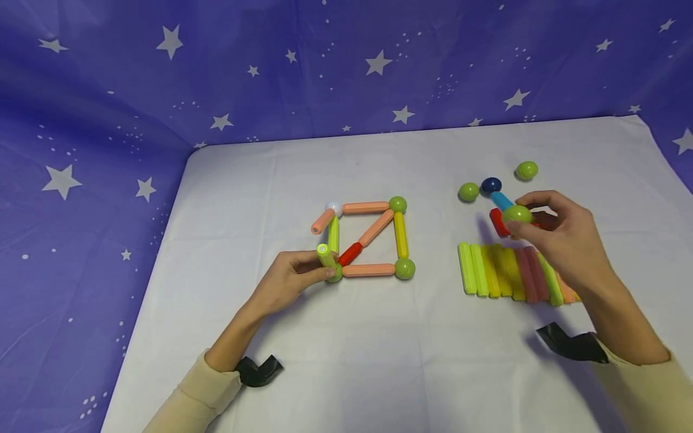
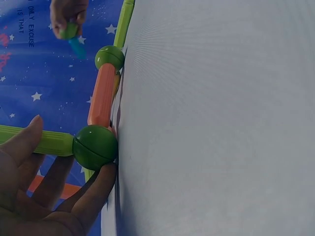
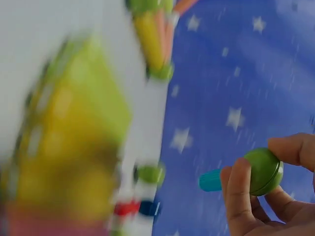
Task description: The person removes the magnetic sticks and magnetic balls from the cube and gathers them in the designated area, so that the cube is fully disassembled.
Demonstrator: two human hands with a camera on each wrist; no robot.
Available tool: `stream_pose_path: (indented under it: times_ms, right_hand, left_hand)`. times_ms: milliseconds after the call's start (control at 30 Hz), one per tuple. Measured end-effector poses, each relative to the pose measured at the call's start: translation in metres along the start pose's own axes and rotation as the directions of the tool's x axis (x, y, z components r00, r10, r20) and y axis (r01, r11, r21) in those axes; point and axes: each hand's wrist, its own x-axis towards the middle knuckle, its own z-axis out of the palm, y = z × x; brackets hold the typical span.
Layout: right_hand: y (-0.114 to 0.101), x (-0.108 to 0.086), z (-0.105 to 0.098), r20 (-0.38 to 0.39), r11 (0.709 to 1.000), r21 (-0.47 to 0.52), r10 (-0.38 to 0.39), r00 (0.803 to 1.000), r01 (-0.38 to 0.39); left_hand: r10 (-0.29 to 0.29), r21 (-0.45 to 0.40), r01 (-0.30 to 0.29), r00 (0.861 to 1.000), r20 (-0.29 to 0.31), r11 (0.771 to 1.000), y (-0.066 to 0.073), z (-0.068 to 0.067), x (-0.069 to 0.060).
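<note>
A flat square frame (image 1: 370,270) was already joined on the worktop (image 1: 346,361), with a diagonal (image 1: 376,228) across it. From its left corners rose a salmon rod (image 1: 320,225) and a lime rod (image 1: 325,251), their upper ends bare, so the building looked to me only partly done; a row of rods (image 1: 506,270) and loose balls (image 1: 468,192) lay unused. Your left hand (image 1: 289,284) held the near-left corner ball (image 1: 337,274), its fingers closed narrowly there, beside the lime rod. Your right hand (image 1: 565,234) pinched a green ball (image 1: 517,214), with a blue rod (image 1: 502,201) pointing out, raised and well apart from the frame.
</note>
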Motion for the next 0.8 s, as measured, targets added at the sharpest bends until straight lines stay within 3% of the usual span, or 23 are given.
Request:
stream_pose_path:
  times_ms: [67, 200, 433, 600, 800]
  right_hand:
    - [0.014, 0.004, -0.016, -0.034, 0.992, -0.115, 0.053, 0.998, -0.056]
    - [0.04, 0.012, -0.042, -0.067, 0.96, -0.246, 0.121, 0.99, -0.134]
    - [0.068, 0.027, -0.068, -0.035, 0.902, -0.387, 0.196, 0.98, -0.194]
    - [0.08, 0.034, -0.076, 0.022, 0.876, -0.442, 0.225, 0.974, -0.193]
    - [0.089, 0.038, -0.081, 0.088, 0.873, -0.449, 0.255, 0.963, -0.191]
  left_hand:
    - [-0.003, -0.004, 0.003, 1.0, 0.001, 1.0, 0.0, 0.0, 0.0]
    - [-0.005, -0.001, 0.005, 1.0, 0.004, 1.0, 0.0, 0.0, 0.0]
    - [-0.008, 0.004, 0.008, 1.0, 0.0, 1.0, 0.001, 0.0, -0.001]
    - [0.004, 0.01, -0.004, 1.0, -0.001, 1.0, -0.001, 0.0, -0.001]
    - [0.014, 0.015, -0.014, 1.0, -0.001, 1.0, 0.0, 0.0, 0.0]
